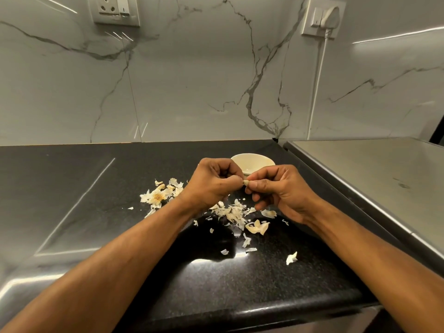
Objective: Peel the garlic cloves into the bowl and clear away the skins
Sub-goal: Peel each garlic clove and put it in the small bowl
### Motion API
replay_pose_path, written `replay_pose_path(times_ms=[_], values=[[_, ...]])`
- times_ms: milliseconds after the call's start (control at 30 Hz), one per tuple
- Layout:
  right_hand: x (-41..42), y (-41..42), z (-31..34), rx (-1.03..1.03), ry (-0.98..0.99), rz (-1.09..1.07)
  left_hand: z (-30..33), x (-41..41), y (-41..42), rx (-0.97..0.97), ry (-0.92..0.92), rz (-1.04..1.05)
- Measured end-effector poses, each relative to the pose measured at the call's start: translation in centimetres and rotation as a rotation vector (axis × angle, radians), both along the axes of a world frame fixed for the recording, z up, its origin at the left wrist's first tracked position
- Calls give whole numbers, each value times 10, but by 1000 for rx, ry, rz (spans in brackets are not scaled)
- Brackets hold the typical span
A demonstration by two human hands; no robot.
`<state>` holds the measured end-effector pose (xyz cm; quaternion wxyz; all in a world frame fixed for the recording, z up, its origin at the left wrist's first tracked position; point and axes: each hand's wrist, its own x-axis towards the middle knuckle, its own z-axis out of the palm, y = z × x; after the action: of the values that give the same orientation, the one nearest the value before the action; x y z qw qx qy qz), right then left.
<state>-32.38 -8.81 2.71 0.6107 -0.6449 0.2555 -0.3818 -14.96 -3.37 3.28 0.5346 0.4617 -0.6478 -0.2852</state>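
Garlic clove [246, 182] pinched mid-frame between left hand [212, 186] and right hand [280, 188], fingertips of both curled tight on it. Lay roughly crosswise, just before the bowl [252, 162], skins [230, 212] scattered beneath.

A black counter [72, 193] meets a marble wall [192, 80] bearing two sockets [115, 10].

No readable text, labels or numbers.

Cream bowl [252, 162], pale skins [231, 212], speckled black counter [72, 179], grey-veined white wall [192, 80].
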Motion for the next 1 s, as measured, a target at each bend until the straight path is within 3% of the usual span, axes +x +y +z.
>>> replay_pose_path(times_ms=[200,467,667,1000], values=[[-1,0,2,32,-43,56,1,0,1,62,87,-46],[-2,0,2,21,-78,139,2,9,-1,32,-47,52],[1,-1,-1,27,-11,27,0,26,-5,140,-535,56],[4,-2,-3,-34,80,-89,1,33,-7,31,-583,79]])
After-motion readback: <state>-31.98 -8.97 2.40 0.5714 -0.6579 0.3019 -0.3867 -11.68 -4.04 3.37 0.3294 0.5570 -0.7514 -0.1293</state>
